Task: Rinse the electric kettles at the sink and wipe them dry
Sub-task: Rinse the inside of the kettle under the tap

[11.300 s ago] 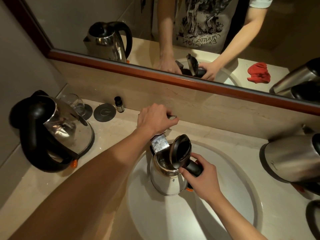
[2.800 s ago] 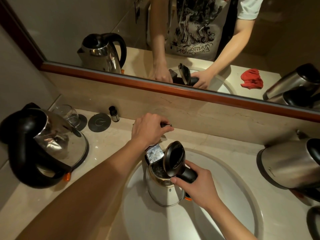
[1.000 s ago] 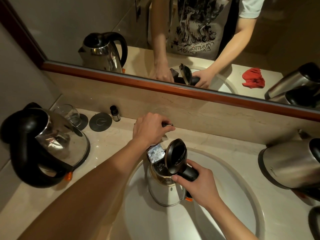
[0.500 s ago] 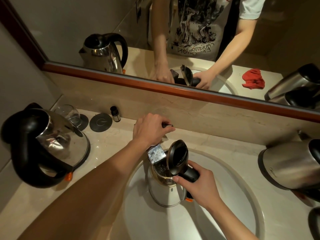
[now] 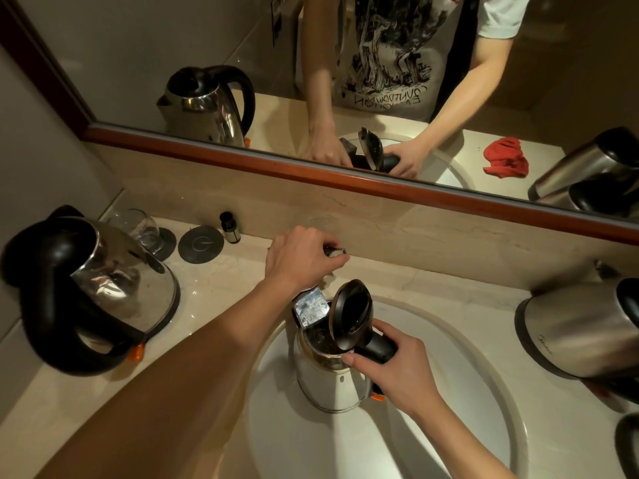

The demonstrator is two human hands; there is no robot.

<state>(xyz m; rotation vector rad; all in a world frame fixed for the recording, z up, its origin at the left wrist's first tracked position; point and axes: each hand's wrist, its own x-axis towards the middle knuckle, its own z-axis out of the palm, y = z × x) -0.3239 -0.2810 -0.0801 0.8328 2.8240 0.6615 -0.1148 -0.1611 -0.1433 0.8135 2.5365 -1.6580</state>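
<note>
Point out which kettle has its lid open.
The steel kettle in the white sink, gripped by the right hand; its black lid stands upright.

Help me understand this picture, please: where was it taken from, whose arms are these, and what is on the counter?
No machine is involved. A camera worn on a person's head looks down at their own arms; the mirror above shows the same person from the front. The right hand grips the black handle of the open kettle, held over the sink with its lid up. The left hand is curled round the tap handle behind it. On the counter stand a second kettle on the left and a third kettle on the right, plus a glass and a small bottle. A red cloth shows only in the mirror.
</note>
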